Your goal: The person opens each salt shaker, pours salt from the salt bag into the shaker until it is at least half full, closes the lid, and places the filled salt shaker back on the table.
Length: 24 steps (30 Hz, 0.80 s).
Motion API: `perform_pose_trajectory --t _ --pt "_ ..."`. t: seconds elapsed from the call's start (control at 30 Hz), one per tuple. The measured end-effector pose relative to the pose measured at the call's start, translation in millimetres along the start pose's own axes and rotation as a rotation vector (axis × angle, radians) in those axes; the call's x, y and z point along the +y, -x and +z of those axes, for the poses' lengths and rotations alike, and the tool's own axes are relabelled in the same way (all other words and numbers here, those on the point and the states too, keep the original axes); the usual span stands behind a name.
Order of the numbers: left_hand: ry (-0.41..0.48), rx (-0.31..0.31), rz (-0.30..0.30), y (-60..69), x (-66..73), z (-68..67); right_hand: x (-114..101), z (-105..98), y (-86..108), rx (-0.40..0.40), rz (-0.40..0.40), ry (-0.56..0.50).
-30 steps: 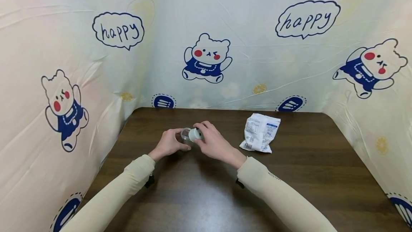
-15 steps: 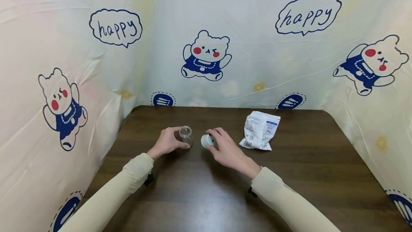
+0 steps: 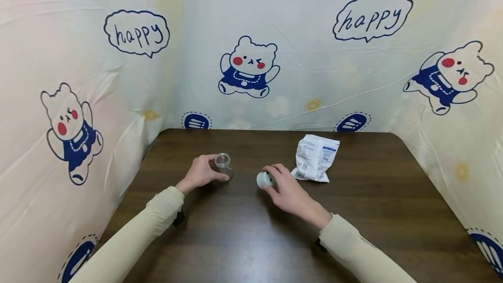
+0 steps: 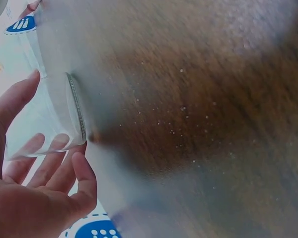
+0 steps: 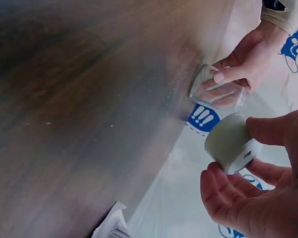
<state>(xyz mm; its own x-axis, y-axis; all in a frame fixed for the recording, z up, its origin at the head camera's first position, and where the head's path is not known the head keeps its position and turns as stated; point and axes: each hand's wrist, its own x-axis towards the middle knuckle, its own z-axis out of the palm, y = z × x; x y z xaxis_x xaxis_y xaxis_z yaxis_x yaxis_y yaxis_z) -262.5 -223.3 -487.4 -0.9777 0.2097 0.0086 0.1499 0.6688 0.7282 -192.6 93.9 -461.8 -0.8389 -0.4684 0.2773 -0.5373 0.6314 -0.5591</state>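
Note:
A small clear glass jar [image 3: 223, 163] stands upright on the table with its mouth uncovered. My left hand [image 3: 201, 172] grips its side, the thumb opposite the fingers; through the clear wall [image 4: 57, 111] the fingers show in the left wrist view. To the right of the jar, my right hand [image 3: 291, 192] pinches a pale green lid [image 3: 265, 180] between thumb and fingers, just above the table. In the right wrist view this lid [image 5: 227, 141] is a short, thick cylinder, held tilted, with a small dark slot near one edge.
A white printed packet [image 3: 316, 159] lies at the back right, beyond my right hand. The dark wooden table [image 3: 243, 235] has small pale specks on it. A patterned curtain [image 3: 251, 16] surrounds its back and sides.
My right hand has lifted the pale green lid away from the jar's mouth and carried it right and toward me. The left hand stays on the jar, almost unmoved.

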Motion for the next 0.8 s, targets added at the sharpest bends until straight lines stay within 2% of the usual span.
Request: perform_pose_trajectory --t 0.2,0.5,0.8 --pt "-0.008 -0.002 -0.011 -0.2 1.0 -0.1 6 -4 10.7 -0.015 0.010 0.000" --pt "-0.003 -0.009 -0.004 -1.1 0.1 -1.7 18 -11 27.7 0.041 0.011 0.031" --pt "0.003 -0.020 0.012 -0.7 -5.1 -1.8 22 -13 38.7 0.059 0.003 0.041"
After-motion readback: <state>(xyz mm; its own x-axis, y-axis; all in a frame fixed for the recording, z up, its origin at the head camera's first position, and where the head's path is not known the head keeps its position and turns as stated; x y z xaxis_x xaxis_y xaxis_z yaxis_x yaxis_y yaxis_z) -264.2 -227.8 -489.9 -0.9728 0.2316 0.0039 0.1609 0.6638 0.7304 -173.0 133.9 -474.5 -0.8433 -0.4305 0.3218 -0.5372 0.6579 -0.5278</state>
